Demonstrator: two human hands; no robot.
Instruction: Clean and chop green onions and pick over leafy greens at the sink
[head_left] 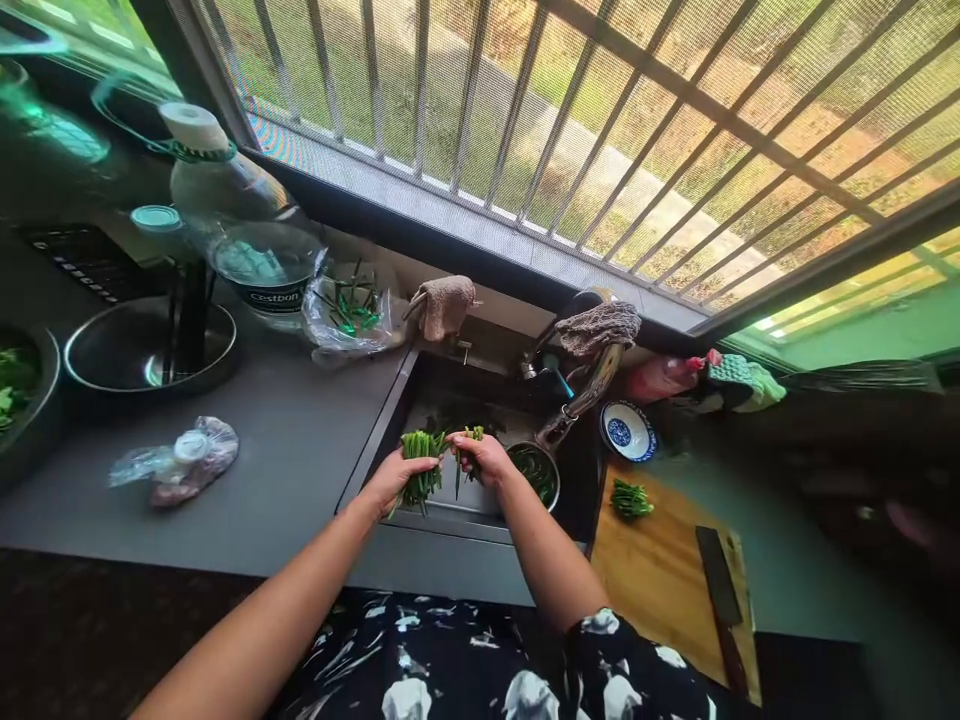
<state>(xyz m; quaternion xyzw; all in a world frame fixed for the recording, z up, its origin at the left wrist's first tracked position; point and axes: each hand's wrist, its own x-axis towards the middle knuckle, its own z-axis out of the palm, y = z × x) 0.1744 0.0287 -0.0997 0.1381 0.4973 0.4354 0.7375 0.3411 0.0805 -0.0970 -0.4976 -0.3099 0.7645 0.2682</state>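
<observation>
Over the sink (360,478), my left hand (390,478) is closed around a thick bunch of green stalks (421,465), which look like garlic chives. Right beside it, my right hand (484,458) pinches a smaller bundle of the same green stalks (471,435), with some ends hanging down. Below and right of that hand, a metal pot (555,490) stands in the sink with greens in water inside. A short pile of cut green stalks (631,499) lies on the wooden cutting board (645,590) to the right.
A cleaver (718,575) lies along the board's right side. Behind the board sits a blue-and-white bowl (628,432). The faucet (596,385) reaches over the sink. On the left counter are a bagged item (196,470), a metal pan (112,345) and a plastic bag of stalks (356,310).
</observation>
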